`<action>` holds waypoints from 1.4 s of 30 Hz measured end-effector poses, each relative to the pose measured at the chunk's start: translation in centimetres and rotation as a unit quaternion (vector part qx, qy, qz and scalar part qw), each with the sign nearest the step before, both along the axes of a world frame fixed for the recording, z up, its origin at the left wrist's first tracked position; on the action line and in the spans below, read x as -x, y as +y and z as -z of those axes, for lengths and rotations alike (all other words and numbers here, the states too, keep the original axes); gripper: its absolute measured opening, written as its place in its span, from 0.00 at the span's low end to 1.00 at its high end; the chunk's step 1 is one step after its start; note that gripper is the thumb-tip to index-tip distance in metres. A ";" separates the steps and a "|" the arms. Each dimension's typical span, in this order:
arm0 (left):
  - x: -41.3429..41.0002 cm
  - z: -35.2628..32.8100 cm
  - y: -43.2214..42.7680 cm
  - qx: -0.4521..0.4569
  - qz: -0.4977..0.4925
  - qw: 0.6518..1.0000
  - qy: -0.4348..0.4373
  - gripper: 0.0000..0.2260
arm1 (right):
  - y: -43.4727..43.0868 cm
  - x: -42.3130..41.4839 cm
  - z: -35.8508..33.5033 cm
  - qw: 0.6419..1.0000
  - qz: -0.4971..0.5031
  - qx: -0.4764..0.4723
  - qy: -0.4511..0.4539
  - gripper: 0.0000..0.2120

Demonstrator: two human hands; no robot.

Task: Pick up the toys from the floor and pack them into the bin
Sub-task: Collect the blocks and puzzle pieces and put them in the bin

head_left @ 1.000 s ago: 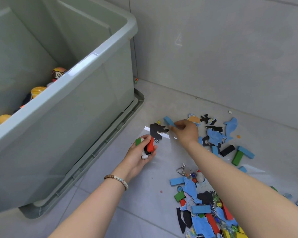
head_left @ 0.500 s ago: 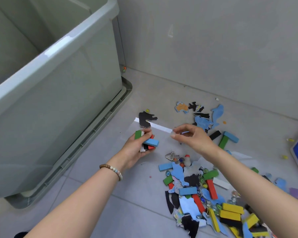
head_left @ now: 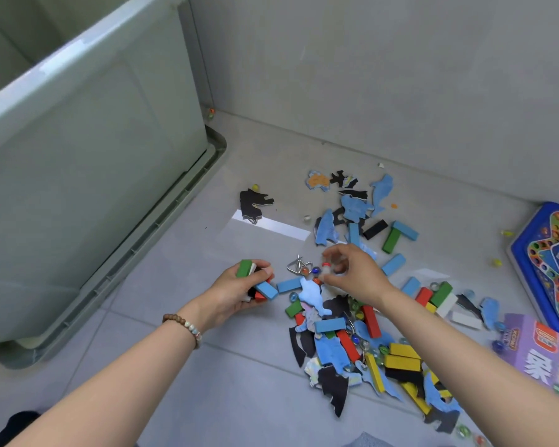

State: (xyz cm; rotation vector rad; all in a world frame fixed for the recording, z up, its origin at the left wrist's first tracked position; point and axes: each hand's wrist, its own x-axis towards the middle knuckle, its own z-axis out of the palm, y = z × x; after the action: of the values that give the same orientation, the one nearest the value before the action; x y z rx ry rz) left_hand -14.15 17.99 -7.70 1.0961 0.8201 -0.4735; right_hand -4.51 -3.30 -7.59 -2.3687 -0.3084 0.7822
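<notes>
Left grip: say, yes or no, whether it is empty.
No, the left grip holds a bundle of blocks, with a green one and a blue one showing between its fingers.

Your left hand (head_left: 236, 291), nearer the bin (head_left: 94, 172), grips a handful of blocks (head_left: 267, 290); your right hand (head_left: 352, 275), farther from it, hovers, fingers loosely curled and blurred.

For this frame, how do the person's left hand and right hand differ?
The left hand grips a bundle of blocks; the right hand holds no block, and whether its blurred fingers pinch anything is unclear. The left hand wears a bead bracelet at the wrist; the right wrist is bare. The left hand is nearer the bin; the right hand is over the toy pile. Both are low above the floor.
</notes>
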 end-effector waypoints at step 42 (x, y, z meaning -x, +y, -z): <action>2.0 0.4 -4.8 -0.001 0.147 0.989 -0.031 0.18 | -1.1 5.4 0.3 0.961 0.241 -0.013 0.135 0.20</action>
State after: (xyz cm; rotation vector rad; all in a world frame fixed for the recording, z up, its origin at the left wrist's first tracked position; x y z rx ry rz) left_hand -16.17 13.15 -8.06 1.2341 0.6061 -0.6811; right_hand -9.93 -4.38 -7.91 -2.1432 0.3586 0.8341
